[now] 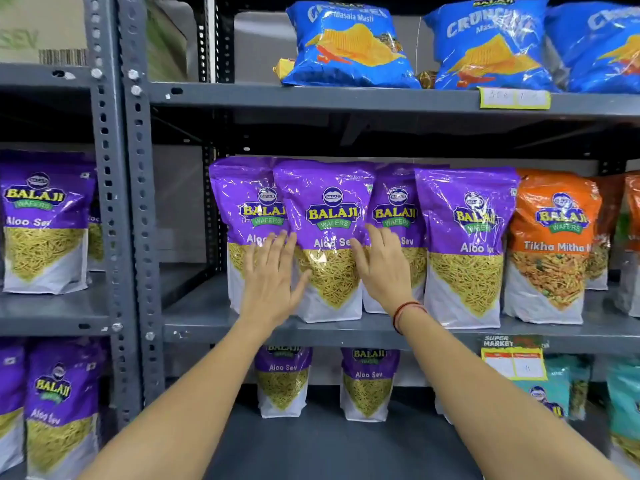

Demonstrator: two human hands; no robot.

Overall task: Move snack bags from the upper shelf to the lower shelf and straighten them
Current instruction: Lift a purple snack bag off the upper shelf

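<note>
Several purple Aloo Sev bags stand in a row on the middle shelf (346, 332). The front bag (329, 209) stands upright, overlapping its neighbours. My left hand (272, 278) lies flat against its left side with fingers spread, covering part of the bag behind (242, 202). My right hand (381, 268) presses its right side, fingers apart, in front of another purple bag (396, 202). Neither hand is closed around the bag. On the lower shelf (329, 441) two purple bags (282, 379) (369, 384) stand upright at the back.
Blue Crunchex bags (349, 43) lie on the top shelf. Orange Tikha Mitha bags (550, 251) stand right of the purple row. Teal bags (623, 403) sit low right. A grey perforated upright (138, 202) separates a left rack holding more purple bags (45, 220).
</note>
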